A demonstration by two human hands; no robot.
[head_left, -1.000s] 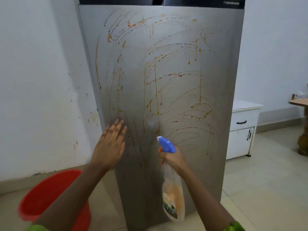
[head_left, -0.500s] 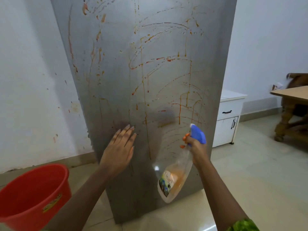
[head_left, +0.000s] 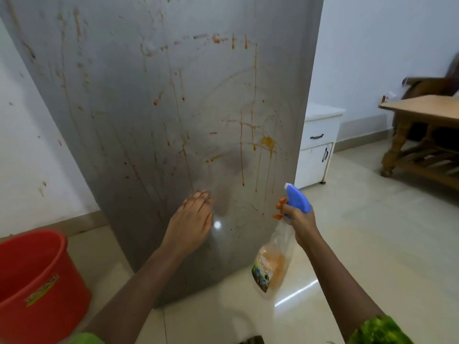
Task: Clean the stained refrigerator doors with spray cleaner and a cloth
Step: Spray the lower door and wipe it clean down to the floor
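Observation:
The steel refrigerator door [head_left: 129,115] fills the upper left and middle, streaked with orange-brown stains and drips. My left hand [head_left: 191,218] lies flat against its lower part, fingers together, holding nothing. My right hand [head_left: 299,219] grips the neck of a clear spray bottle [head_left: 272,259] with a blue head and orange trigger. The nozzle points at the lower right of the door and the bottle body hangs down, holding a little orange liquid. No cloth is in view.
A red bucket [head_left: 37,276] stands on the floor at lower left. A white cabinet [head_left: 319,145] sits right of the fridge. A wooden table [head_left: 422,108] and bench stand at far right. Pale tiled floor [head_left: 372,232] spreads to the right.
The view has dropped lower on the door. My left hand slid down the steel, and my right hand with the bottle moved right toward the door's lower right edge.

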